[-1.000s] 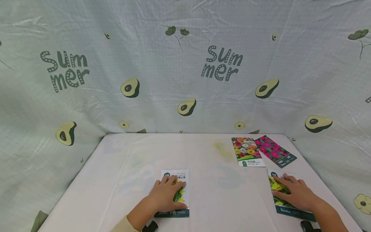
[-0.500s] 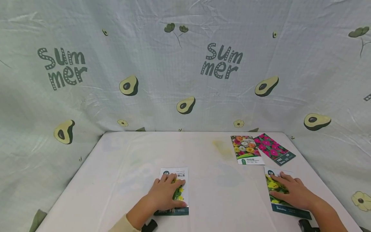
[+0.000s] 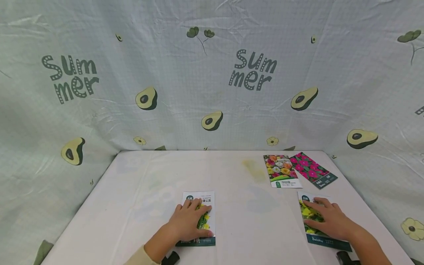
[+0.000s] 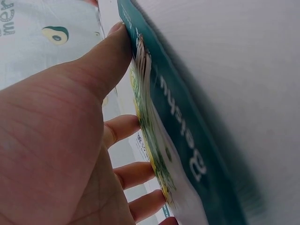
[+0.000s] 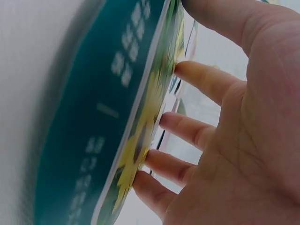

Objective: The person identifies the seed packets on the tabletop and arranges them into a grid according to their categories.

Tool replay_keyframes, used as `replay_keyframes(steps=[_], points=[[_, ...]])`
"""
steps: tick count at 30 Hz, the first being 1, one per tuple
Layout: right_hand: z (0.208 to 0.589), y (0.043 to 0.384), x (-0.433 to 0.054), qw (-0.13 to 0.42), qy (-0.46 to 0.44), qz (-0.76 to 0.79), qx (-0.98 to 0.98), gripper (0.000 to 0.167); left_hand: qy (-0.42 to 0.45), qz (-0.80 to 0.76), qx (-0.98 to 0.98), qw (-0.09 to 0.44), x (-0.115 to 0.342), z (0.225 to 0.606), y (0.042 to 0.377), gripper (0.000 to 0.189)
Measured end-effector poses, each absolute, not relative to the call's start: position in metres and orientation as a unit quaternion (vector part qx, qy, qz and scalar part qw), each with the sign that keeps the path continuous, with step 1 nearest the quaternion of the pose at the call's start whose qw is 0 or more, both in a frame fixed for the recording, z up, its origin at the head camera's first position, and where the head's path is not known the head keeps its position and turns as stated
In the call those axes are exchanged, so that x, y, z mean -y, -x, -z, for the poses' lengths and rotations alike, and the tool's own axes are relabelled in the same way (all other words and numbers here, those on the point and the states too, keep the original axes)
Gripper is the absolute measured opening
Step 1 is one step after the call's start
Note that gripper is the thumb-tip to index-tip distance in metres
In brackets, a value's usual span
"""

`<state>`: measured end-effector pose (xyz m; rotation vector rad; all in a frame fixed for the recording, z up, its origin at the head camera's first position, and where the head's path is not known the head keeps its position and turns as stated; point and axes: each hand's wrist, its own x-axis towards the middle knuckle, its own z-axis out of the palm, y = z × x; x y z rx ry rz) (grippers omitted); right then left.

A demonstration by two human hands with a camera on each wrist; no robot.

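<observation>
My left hand (image 3: pixel 189 222) rests on a dandelion packet (image 3: pixel 204 221) lying on the white table (image 3: pixel 255 224), and my right hand (image 3: pixel 334 221) on a yellow-flowered packet (image 3: pixel 310 214) farther right — both with fingers spread.

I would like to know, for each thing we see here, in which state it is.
Left hand: fingers spread, resting on left packet
Right hand: fingers spread, resting on right packet
Left packet: face up, partly covered
Right packet: face up, turned slightly, partly covered
Multicoloured-flower packet: lying face up
Pink-flower packet: lying face up, turned askew
Table: white, yellowish stain on top
Patterned cloth: hanging, creased
</observation>
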<state>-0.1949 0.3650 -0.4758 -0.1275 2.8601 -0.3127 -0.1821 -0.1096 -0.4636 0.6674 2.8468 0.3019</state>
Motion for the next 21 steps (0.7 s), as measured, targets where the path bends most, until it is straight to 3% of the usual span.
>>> replay_keyframes(steps=[21], points=[[0.471, 0.193, -0.347, 0.132, 0.061, 0.104, -0.984, 0.082, -0.228, -0.103, -0.963, 0.101, 0.112, 0.466, 0.184, 0.083]])
